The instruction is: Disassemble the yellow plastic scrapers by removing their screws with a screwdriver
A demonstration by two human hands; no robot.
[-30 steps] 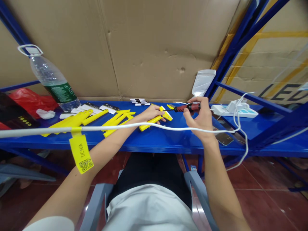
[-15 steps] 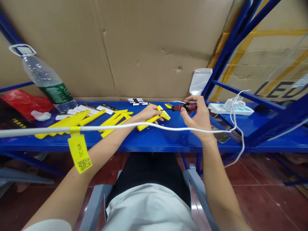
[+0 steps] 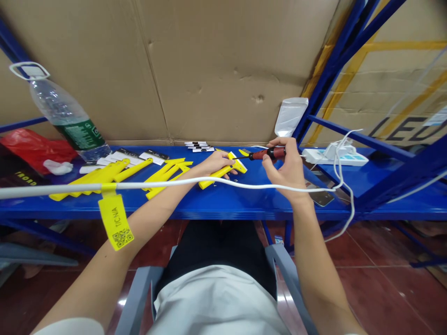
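My left hand (image 3: 217, 162) is closed on a yellow scraper (image 3: 239, 163), pressing it against the blue shelf with its wide head towards the right. My right hand (image 3: 290, 173) grips the red and black handle of a screwdriver (image 3: 262, 154). The screwdriver lies nearly level, its thin shaft reaching left to the scraper's head by my left fingertips. Exactly where the tip sits is too small to tell. Just behind the shaft lies a small yellow piece (image 3: 244, 152). More yellow scrapers (image 3: 161, 177) lie left of my left hand.
A white cable (image 3: 251, 186) with a yellow tag (image 3: 116, 222) crosses in front of both forearms. At left are a pile of yellow handles (image 3: 94, 179), black-and-white cards (image 3: 153, 157) and a large bottle (image 3: 75, 121). A power strip (image 3: 352, 159) and phone (image 3: 323, 199) lie at right.
The screwdriver's handle looks turned about its length, with its black pattern now less visible. Both hands keep nearly the same place, and the scraper stays put.
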